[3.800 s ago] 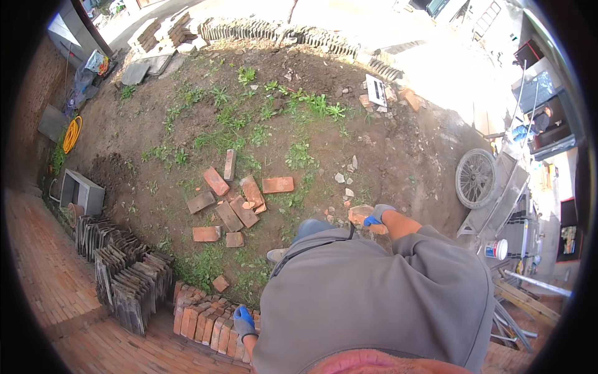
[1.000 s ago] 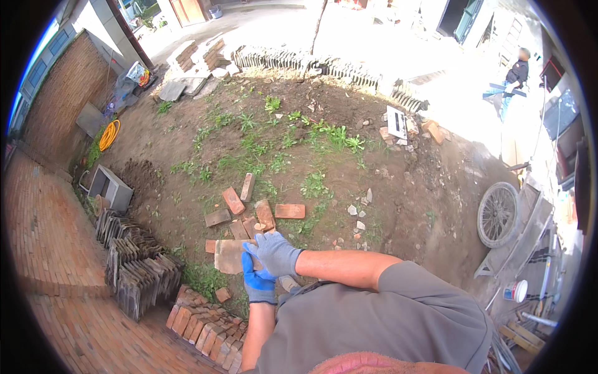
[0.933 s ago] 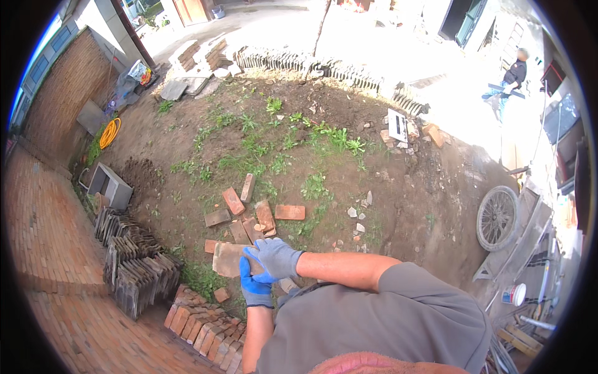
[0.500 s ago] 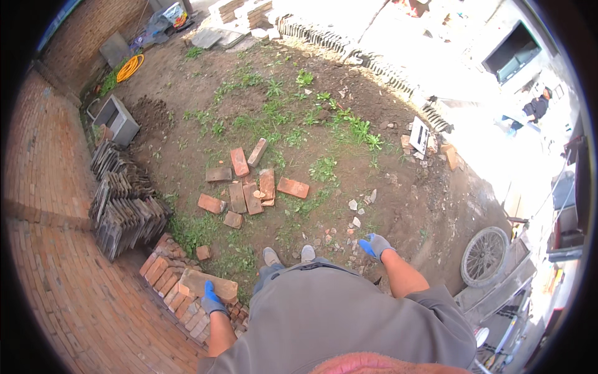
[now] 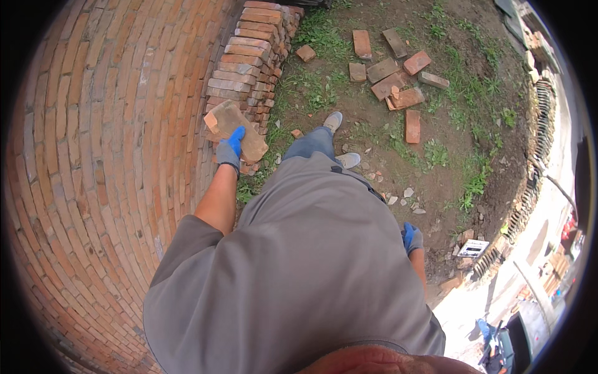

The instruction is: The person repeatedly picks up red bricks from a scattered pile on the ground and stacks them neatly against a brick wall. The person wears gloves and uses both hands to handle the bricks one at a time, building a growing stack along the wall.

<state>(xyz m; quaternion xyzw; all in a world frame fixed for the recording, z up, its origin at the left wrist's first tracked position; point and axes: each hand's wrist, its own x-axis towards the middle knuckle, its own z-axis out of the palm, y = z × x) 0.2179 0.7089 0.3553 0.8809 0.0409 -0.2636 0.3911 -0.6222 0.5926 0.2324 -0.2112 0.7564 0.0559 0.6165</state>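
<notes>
My left hand, in a blue and grey glove, is closed on a brownish brick, with the thumb across its upper face. The brick is tilted over the near end of a long stack of red bricks beside the wall. An orange patch shows at the held brick's far end. Low at my right side, my right hand wears a matching glove. Its fingers are loosely bent and partly hidden, and no object shows in it.
A brick wall rises along my left. Several loose bricks lie on dirt and grass ahead to the right. Stone chips lie near my shoes. A row of roof tiles edges the ground at far right. Another person is at lower right.
My view and body have turned left toward the wall and stack. My left hand still grips the brick, now tilted differently. My right hand has dropped closer to my side, its fingers less spread.
</notes>
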